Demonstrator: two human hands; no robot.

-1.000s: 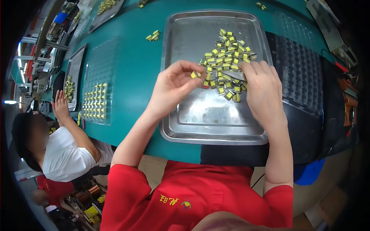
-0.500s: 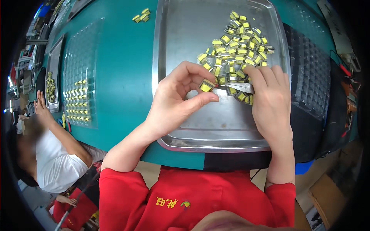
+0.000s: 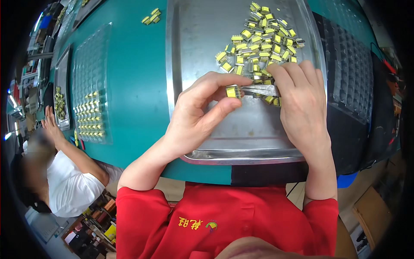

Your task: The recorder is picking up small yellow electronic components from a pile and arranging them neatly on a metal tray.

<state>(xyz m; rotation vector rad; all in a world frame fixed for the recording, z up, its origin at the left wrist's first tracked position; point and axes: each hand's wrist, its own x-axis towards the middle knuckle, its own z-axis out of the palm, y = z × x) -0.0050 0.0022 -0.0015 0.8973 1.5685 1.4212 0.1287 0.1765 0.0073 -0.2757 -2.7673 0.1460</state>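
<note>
Your left hand pinches one yellow component above the steel tray; your right hand grips one pair of tweezers touching it. Dozens more lie heaped behind.

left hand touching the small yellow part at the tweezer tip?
Touching. The head view shows the left hand pinching the yellow part between thumb and forefinger, no gap, with the tweezers in the right hand meeting it.

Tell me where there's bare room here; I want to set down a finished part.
Free: the steel tray floor left of the yellow parts pile, the strip near its front rim below both hands, and the green tabletop between tray and clear blister tray. Crowded: the tray's far right, where the pile lies.
</note>
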